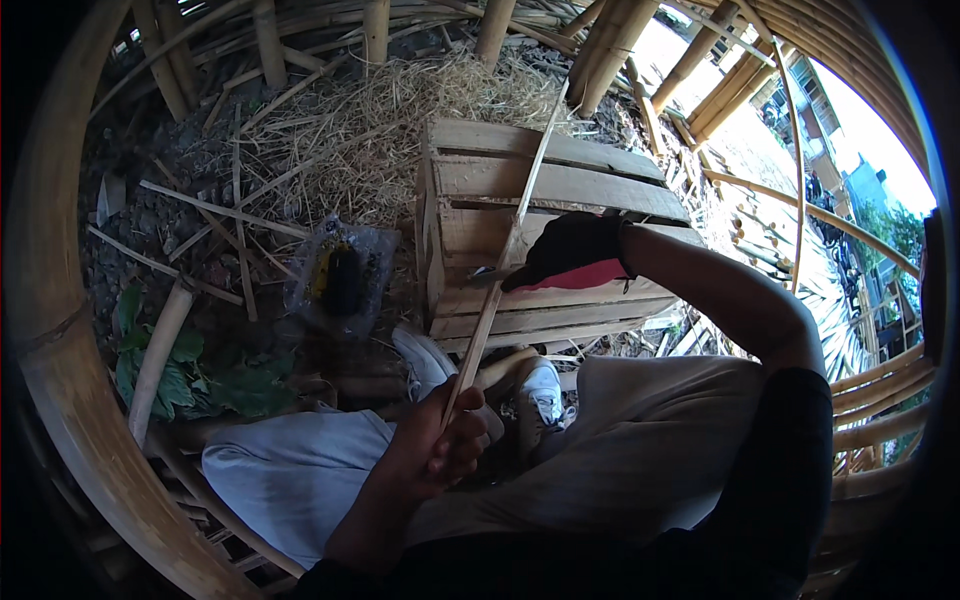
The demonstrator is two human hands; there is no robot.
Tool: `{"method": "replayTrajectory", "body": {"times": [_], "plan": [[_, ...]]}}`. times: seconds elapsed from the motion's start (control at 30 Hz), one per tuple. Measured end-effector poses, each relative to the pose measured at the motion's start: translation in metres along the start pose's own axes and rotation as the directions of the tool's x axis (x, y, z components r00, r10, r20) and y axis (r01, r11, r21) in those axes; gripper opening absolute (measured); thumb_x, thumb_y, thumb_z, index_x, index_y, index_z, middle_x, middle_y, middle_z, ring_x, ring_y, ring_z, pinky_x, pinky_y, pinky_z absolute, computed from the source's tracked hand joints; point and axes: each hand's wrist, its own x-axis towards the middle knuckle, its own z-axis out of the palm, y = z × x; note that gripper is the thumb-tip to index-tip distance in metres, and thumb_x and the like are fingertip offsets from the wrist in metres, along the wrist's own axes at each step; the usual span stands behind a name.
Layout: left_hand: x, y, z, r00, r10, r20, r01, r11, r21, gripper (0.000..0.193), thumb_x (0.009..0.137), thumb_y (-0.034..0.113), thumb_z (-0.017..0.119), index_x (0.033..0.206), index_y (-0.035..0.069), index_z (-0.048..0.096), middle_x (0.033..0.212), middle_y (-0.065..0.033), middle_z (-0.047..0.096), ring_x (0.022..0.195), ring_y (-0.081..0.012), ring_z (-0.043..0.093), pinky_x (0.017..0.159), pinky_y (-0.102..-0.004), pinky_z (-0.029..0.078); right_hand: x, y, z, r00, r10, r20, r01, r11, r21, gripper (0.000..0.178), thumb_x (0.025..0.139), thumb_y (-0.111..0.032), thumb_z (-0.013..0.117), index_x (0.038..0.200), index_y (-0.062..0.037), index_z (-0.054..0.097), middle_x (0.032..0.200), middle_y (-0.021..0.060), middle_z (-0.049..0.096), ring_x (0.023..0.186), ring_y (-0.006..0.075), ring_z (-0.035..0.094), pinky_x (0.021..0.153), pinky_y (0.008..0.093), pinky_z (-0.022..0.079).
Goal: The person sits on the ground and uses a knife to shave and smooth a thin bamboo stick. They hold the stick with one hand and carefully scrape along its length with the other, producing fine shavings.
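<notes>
My bare left hand [437, 441] is closed round the lower end of a long, thin bamboo strip [535, 170]. The strip slants up and away to the right, passing over a slatted wooden crate [560, 185]. On my right hand [575, 255] is a black and pink glove, its fingers closed on a knife [488, 279]. Only a short, dark part of the blade shows, lying across the strip at about its middle; the handle is hidden in the glove.
Left of the crate lies a clear plastic bag [343, 270] with dark and yellow contents. Straw and shavings [350, 130] cover the ground behind. A thick bamboo pole [60, 330] curves along the left. My shoes [541, 392] stand close before the crate. Leafy plants [165, 360] grow at left.
</notes>
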Motion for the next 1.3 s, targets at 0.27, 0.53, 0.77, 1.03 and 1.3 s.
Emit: {"method": "replayTrajectory", "body": {"times": [0.27,0.53,0.77,1.03,1.3], "plan": [[0.002,0.003,0.005,0.999,-0.029,-0.017,0.028,0.998,-0.058,0.039,0.11,0.034,0.027,0.102,0.009,0.056,0.047,0.0015,0.039,0.03,-0.0076,0.032,0.028,-0.022,0.025,0.006,0.012,0.011,0.998,0.05,-0.029,-0.05,0.999,0.019,0.09,0.087,-0.086,0.034,0.118,-0.0103,0.072,0.129,0.0182,0.065,0.122,0.0397,0.059,0.107,0.0454,0.044],[0.003,-0.001,0.011,0.996,0.006,-0.089,-0.005,1.0,0.018,0.037,0.109,0.033,0.031,0.109,0.008,0.058,0.047,0.0023,0.039,0.03,-0.0065,0.031,0.028,-0.0222,0.025,0.007,0.017,-0.004,0.981,0.178,-0.074,-0.179,0.984,-0.012,0.091,0.087,-0.086,0.035,0.109,-0.0074,0.074,0.119,0.0175,0.069,0.11,0.039,0.064,0.101,0.0443,0.045],[0.002,-0.002,0.013,0.991,0.002,-0.131,0.007,0.998,0.07,0.038,0.11,0.034,0.031,0.108,0.009,0.059,0.047,0.003,0.039,0.03,-0.0057,0.031,0.028,-0.0222,0.025,0.011,0.046,0.017,0.972,-0.094,0.214,-0.122,0.576,0.809,0.049,0.095,-0.056,0.063,0.083,-0.0078,0.066,0.064,-0.0035,0.049,0.053,0.0051,0.042,0.049,0.0257,0.035],[0.001,-0.001,0.014,0.989,0.011,-0.151,-0.001,0.998,0.068,0.035,0.11,0.034,0.032,0.106,0.01,0.057,0.047,0.0022,0.038,0.03,-0.0061,0.031,0.028,-0.0219,0.024,0.006,0.039,-0.009,0.968,0.083,0.239,-0.231,0.672,0.703,0.047,0.093,-0.055,0.066,0.082,-0.0093,0.067,0.06,-0.0067,0.044,0.05,0.0056,0.037,0.046,0.0271,0.028],[0.002,-0.003,0.019,0.983,0.004,-0.182,0.014,0.995,0.1,0.033,0.109,0.032,0.032,0.107,0.01,0.057,0.048,0.0013,0.04,0.03,-0.007,0.031,0.029,-0.022,0.024,0.047,0.09,-0.001,0.912,0.326,-0.25,-0.184,0.868,0.462,0.047,0.094,-0.056,0.06,0.099,-0.0117,0.075,0.082,0.0065,0.069,0.071,0.0182,0.063,0.069,0.0341,0.049]]}}
